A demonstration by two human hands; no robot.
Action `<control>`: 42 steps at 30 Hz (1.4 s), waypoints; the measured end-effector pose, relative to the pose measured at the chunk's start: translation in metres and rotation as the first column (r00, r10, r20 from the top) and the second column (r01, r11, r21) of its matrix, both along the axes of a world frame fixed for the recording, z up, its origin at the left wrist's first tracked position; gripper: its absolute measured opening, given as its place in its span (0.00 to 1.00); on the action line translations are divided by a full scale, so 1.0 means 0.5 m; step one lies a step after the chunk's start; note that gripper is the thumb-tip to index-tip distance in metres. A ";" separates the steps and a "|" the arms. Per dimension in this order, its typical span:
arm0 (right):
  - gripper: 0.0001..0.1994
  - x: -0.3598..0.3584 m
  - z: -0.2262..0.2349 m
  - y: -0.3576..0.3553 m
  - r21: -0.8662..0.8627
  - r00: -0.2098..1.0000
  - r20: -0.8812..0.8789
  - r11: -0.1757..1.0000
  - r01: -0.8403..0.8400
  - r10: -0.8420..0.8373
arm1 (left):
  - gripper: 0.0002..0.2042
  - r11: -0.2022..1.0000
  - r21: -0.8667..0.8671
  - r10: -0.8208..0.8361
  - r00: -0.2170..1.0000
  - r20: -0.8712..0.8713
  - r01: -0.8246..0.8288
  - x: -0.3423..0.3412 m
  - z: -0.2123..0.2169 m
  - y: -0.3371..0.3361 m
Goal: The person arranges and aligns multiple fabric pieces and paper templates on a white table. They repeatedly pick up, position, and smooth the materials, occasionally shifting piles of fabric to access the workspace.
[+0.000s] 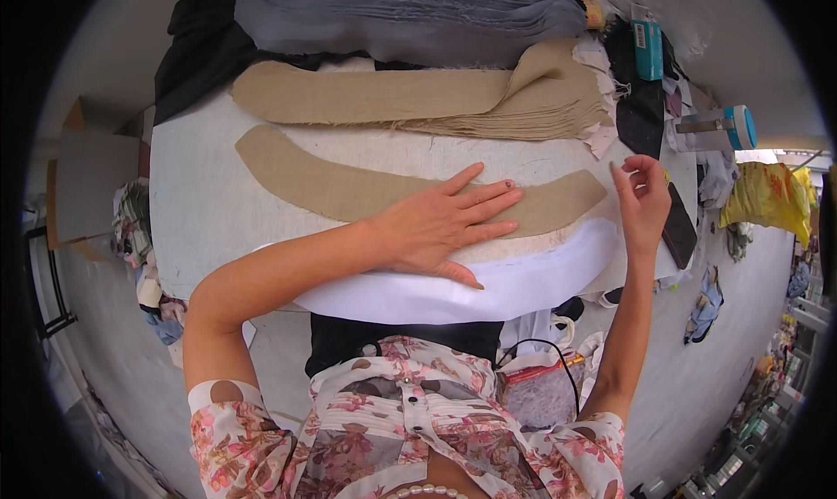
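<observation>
Cluttered cutting table (200, 211) noted, tan curved fabric piece (349, 189) lying over white interfacing (523, 281); left hand (440, 228) pressed flat, fingers spread, right hand (643, 204) raised, fingertips lightly pinched, apparently empty; alignment judged underway, edge-smoothing probably required next.

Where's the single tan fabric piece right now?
In the head view, the single tan fabric piece lies mid-table, flat under the left hand, between the tan stack behind it and the white piece in front.
</observation>
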State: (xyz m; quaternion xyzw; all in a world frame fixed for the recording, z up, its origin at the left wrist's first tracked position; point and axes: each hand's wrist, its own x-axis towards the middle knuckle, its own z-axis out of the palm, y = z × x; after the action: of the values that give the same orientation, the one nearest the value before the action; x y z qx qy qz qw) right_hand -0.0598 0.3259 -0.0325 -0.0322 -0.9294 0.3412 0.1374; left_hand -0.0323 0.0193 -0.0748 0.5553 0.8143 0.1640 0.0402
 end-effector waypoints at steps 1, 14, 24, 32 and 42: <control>0.08 0.001 -0.003 0.000 -0.136 0.995 0.084 0.990 -0.036 0.048 | 0.44 1.000 0.000 -0.002 1.000 0.000 0.002 0.001 -0.001 0.001; 0.06 0.034 0.065 -0.072 -0.465 0.957 0.121 0.867 -0.180 0.263 | 0.36 0.952 0.247 0.171 0.983 0.069 -0.183 0.015 0.044 -0.042; 0.09 0.197 0.006 -0.484 -0.130 0.583 0.006 0.578 -0.805 0.813 | 0.12 0.095 0.602 0.770 0.442 0.461 -0.793 0.191 0.059 -0.354; 0.03 0.209 -0.039 -0.552 0.157 0.586 0.005 0.578 -0.801 0.810 | 0.16 0.151 0.471 0.832 0.369 0.414 -0.869 0.292 -0.004 -0.332; 0.03 0.171 -0.009 -0.493 -0.310 0.741 0.050 0.715 -0.626 0.670 | 0.27 0.325 0.337 0.929 0.366 0.064 -0.884 0.285 -0.033 -0.302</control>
State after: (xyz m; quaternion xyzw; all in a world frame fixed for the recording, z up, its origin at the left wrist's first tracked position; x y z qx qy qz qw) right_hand 0.0256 0.0795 -0.0372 0.2507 -0.8327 0.4885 -0.0715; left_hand 0.1100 -0.1318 -0.0915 0.0130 0.9472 0.2463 -0.2047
